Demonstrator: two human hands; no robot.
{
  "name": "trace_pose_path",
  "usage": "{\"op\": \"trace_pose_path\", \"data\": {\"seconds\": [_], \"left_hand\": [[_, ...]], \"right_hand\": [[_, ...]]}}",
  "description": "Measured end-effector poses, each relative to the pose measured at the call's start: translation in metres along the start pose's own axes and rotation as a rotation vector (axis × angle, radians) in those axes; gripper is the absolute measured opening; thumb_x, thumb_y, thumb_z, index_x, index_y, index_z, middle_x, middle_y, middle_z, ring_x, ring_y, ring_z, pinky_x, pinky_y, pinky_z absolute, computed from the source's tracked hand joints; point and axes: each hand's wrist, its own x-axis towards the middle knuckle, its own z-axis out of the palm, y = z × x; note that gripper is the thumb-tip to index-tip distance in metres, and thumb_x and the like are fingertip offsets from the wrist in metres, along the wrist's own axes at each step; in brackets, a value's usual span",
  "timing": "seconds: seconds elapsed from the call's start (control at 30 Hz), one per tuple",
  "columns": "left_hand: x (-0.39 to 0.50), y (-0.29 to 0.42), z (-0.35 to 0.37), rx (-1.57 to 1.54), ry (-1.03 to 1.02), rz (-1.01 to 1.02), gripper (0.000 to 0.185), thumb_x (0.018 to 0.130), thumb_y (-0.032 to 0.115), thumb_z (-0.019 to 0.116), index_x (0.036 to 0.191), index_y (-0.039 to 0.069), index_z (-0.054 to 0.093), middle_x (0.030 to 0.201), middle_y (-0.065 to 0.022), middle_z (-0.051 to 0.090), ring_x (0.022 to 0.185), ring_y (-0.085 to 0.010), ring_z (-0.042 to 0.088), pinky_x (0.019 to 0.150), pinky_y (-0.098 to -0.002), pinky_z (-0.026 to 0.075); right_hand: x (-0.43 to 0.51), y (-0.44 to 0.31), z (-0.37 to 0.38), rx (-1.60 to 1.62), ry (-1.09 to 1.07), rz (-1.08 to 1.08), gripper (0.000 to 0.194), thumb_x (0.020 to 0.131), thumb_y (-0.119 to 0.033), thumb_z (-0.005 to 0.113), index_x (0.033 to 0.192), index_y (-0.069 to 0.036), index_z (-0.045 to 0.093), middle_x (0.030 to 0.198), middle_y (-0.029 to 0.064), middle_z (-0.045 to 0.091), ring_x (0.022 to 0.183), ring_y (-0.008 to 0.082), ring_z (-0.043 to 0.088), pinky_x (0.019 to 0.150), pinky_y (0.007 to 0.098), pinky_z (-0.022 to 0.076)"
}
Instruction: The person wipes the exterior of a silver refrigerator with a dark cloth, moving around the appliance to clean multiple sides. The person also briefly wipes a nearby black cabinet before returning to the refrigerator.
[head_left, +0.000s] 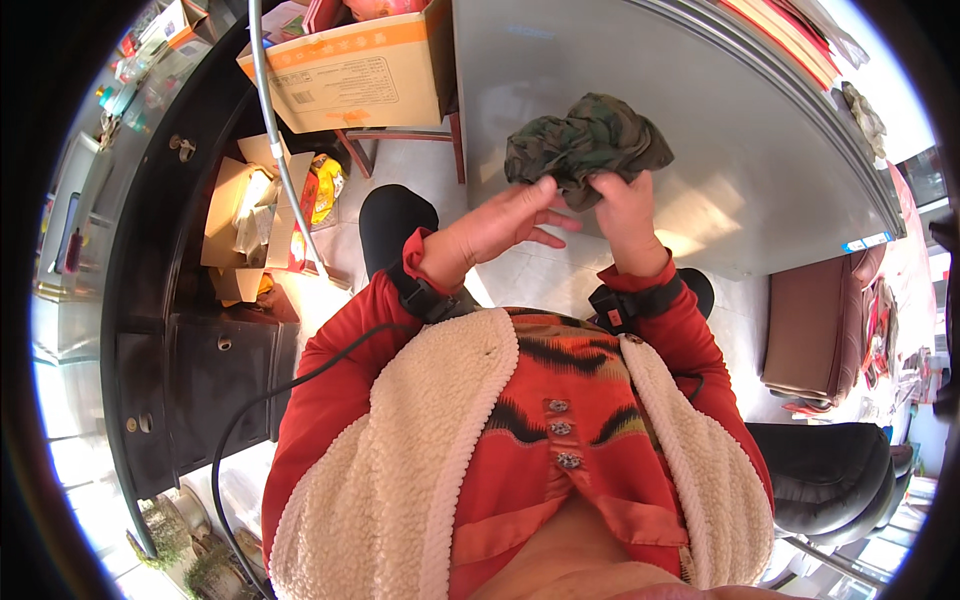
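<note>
A bunched camouflage-patterned cloth item (589, 146) is held up in front of the grey side of a large appliance (570, 67). My right hand (626, 214) in the picture's right half would be the one on the right sleeve; it grips the cloth's lower edge, thumb against the fabric. At the cloth's lower left is my left hand (506, 225), its fingers spread and its thumb close to the fabric; whether the thumb touches it cannot be told.
A printed cardboard box (352, 82) rests on a red-legged stool at upper left. Below it stands an opened carton (247, 217) beside a black cabinet (217, 352). A pale pole (270, 120) rises nearby. Brown cushioned seating (810, 330) and a black chair (825, 472) are on the right.
</note>
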Motion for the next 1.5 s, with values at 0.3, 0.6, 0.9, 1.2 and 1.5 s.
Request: {"op": "trace_pose_path", "data": {"seconds": [0.3,0.6,0.9,1.2,1.5], "left_hand": [[-0.001,0.008,0.000,-0.559,0.294,0.179,0.050,0.100,0.053,0.055,0.132,0.016,0.056,0.125,-0.0041,0.063,0.117,-0.0196,0.061,0.098,-0.0412,0.053],[0.001,-0.007,-0.035,-0.606,0.408,0.297,0.038,0.102,0.041,0.059,0.126,0.012,0.057,0.119,-0.0064,0.064,0.108,-0.0195,0.063,0.091,-0.0367,0.054],[0.026,0.058,-0.075,0.147,0.777,0.776,0.034,0.095,0.017,0.070,0.123,0.003,0.058,0.105,-0.0010,0.061,0.096,-0.0128,0.058,0.084,-0.0312,0.050],[0.092,0.154,-0.130,1.037,1.249,0.967,0.053,0.073,0.033,0.087,0.110,0.001,0.068,0.112,-0.0192,0.064,0.106,-0.0415,0.058,0.094,-0.0478,0.048],[0.100,-0.001,-0.190,0.996,1.288,0.768,0.067,0.068,0.027,0.089,0.124,0.005,0.060,0.128,-0.0175,0.057,0.118,-0.0403,0.052,0.102,-0.0463,0.046]], "right_hand": [[-0.018,0.008,0.031,-1.004,-0.258,-0.656,0.055,0.071,-0.006,0.076,0.124,-0.009,0.060,0.139,0.0243,0.049,0.124,0.0455,0.052,0.102,0.0487,0.0465],[-0.001,-0.026,0.014,-0.789,-0.419,-0.437,0.060,0.075,-0.009,0.073,0.133,-0.010,0.060,0.146,0.0182,0.049,0.134,0.0374,0.049,0.111,0.0450,0.0406],[0.146,-0.172,-0.067,-1.430,0.062,-1.096,0.036,0.084,-0.012,0.072,0.118,-0.004,0.065,0.125,0.0128,0.064,0.114,0.0342,0.060,0.098,0.0416,0.0481],[0.217,-0.152,-0.058,-1.713,-0.237,-1.159,0.045,0.088,-0.025,0.073,0.126,-0.006,0.060,0.129,0.0120,0.062,0.118,0.0326,0.057,0.099,0.0425,0.0486],[0.234,-0.118,-0.066,-1.749,-0.153,-1.139,0.053,0.086,-0.032,0.073,0.129,-0.005,0.057,0.128,0.0135,0.063,0.119,0.0340,0.058,0.098,0.0450,0.0464]]}}
